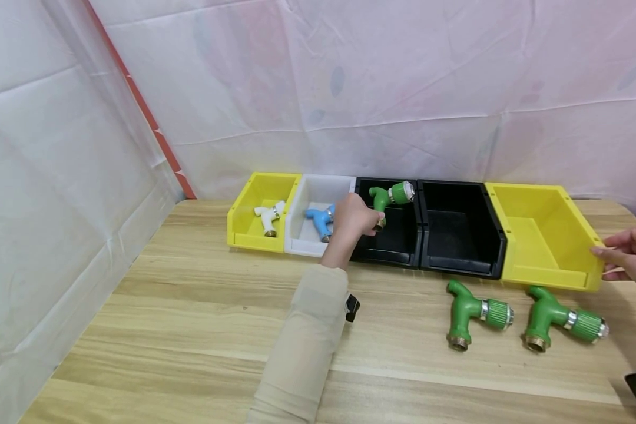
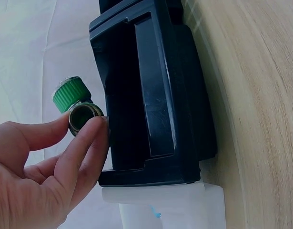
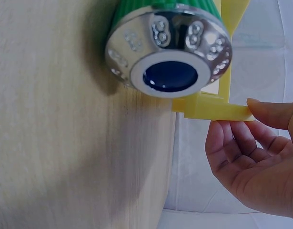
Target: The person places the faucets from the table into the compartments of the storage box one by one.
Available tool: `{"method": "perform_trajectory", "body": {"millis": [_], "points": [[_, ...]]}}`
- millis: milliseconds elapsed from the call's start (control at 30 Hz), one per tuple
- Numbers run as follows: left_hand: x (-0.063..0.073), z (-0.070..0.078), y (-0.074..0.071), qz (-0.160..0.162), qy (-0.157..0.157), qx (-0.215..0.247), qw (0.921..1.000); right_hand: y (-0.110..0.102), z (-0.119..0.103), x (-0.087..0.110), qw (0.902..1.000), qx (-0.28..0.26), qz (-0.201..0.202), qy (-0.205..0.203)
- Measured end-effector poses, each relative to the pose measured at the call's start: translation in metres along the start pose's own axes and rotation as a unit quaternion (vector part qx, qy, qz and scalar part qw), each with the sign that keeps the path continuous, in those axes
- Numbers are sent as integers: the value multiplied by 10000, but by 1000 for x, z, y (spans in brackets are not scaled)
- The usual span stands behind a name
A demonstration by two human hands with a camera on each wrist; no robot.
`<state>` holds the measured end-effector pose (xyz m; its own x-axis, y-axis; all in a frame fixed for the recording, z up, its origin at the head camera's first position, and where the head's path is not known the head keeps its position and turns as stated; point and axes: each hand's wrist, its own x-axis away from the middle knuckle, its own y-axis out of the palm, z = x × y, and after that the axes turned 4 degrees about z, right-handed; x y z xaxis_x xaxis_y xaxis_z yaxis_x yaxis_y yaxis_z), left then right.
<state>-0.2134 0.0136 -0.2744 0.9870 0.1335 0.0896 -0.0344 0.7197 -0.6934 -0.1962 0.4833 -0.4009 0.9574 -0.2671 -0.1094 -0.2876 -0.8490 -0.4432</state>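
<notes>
Pinched between my left hand's [image 1: 351,217] thumb and fingers is a green tap [image 1: 401,193], held by its brass threaded end with the ridged knob pointing away to the right. It hangs over the left black bin [image 1: 387,256]; the left wrist view shows its threaded mouth [image 2: 83,118] beside that bin's wall. At the far right, my right hand [image 1: 635,254] grips the side edge of a large yellow bin [image 1: 530,238], thumb on one face and fingers on the other. Two more green taps lie on the table before the bins, one left [image 1: 462,315] and one right [image 1: 546,315].
The bins stand in a row against a sheeted wall [image 1: 403,88]. A small yellow bin [image 1: 238,227] holds a white tap [image 1: 267,219]; a white bin [image 1: 307,247] holds a blue tap [image 1: 319,219]. A second black bin [image 1: 456,238] adjoins the large yellow one. Wooden table [image 1: 191,330] underneath.
</notes>
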Motion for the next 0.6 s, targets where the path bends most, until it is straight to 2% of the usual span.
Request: {"method": "perform_trajectory", "body": {"millis": [233,367,500,600], "points": [[3,-1,2,236,240,-336,9989,0,1,-1,10000,20,-2,-13],[4,-1,3,297,267,-463,9981,0,0,-1,9999,-155,-19,-1],[4,-2,3,245,229,-367,9988,0,0,0,9998,-204,3,25],[3,-3,3,163,105,-17,9998,-1,0,0,9998,-221,8,34]]}}
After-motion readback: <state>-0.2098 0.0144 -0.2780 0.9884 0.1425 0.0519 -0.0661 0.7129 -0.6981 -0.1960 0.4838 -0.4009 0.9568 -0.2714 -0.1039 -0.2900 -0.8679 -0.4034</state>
